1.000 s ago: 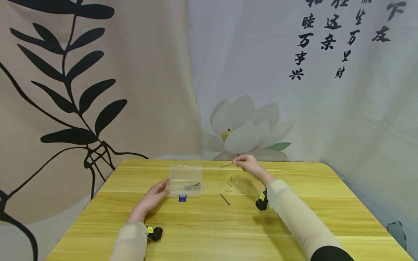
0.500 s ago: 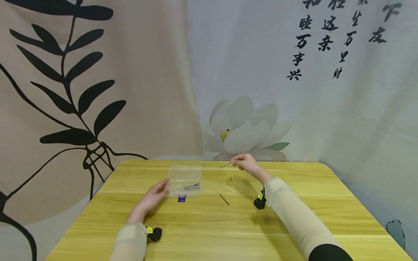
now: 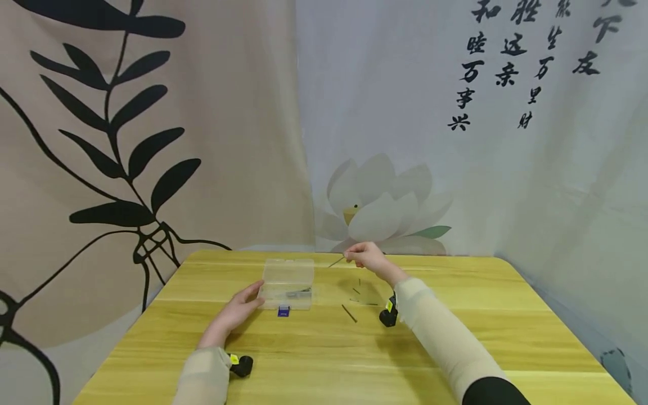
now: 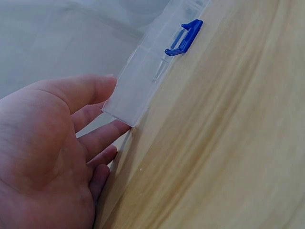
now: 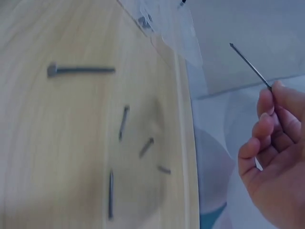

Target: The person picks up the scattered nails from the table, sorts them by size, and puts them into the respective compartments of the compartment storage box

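Pinched between the thumb and fingertips of a person's right hand, a slim nail points toward a clear plastic box, held above the worktop near its far edge. At the box's left end, the left hand rests thumb and fingers against the corner, its fingers extended and slightly apart. The box's lid lies back toward the far edge, a blue latch facing the near edge, with small metal pieces inside. Five loose nails lie scattered right of the box, blurred in the right wrist view; the thickest nail sits closest to the worktop's near edge.
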The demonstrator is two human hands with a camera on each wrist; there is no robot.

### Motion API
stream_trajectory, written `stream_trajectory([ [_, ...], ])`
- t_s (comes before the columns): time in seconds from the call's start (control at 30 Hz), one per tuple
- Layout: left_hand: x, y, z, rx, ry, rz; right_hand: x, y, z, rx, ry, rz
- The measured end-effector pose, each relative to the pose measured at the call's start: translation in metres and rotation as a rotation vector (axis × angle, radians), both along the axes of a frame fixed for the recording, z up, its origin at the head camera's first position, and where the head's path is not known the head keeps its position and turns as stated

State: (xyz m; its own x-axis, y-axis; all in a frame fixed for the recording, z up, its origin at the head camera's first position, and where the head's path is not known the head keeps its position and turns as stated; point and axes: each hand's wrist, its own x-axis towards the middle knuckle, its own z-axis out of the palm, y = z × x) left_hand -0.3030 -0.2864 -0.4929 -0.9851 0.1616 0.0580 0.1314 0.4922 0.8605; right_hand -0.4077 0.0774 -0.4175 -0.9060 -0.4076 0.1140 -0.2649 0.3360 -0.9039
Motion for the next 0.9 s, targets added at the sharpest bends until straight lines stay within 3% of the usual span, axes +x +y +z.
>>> stream_trajectory([
  [0.53,0.000,0.000,-0.001,0.006,0.007,0.019,-0.002,-0.063,-0.022,0.013,0.045,0.048],
  [0.73,0.001,0.001,0.000,0.014,0.003,0.020,0.003,-0.084,-0.030,0.094,0.113,0.057],
  [0.9,-0.001,0.001,-0.001,0.018,-0.003,0.026,0.005,-0.098,-0.036,0.166,0.228,0.097],
])
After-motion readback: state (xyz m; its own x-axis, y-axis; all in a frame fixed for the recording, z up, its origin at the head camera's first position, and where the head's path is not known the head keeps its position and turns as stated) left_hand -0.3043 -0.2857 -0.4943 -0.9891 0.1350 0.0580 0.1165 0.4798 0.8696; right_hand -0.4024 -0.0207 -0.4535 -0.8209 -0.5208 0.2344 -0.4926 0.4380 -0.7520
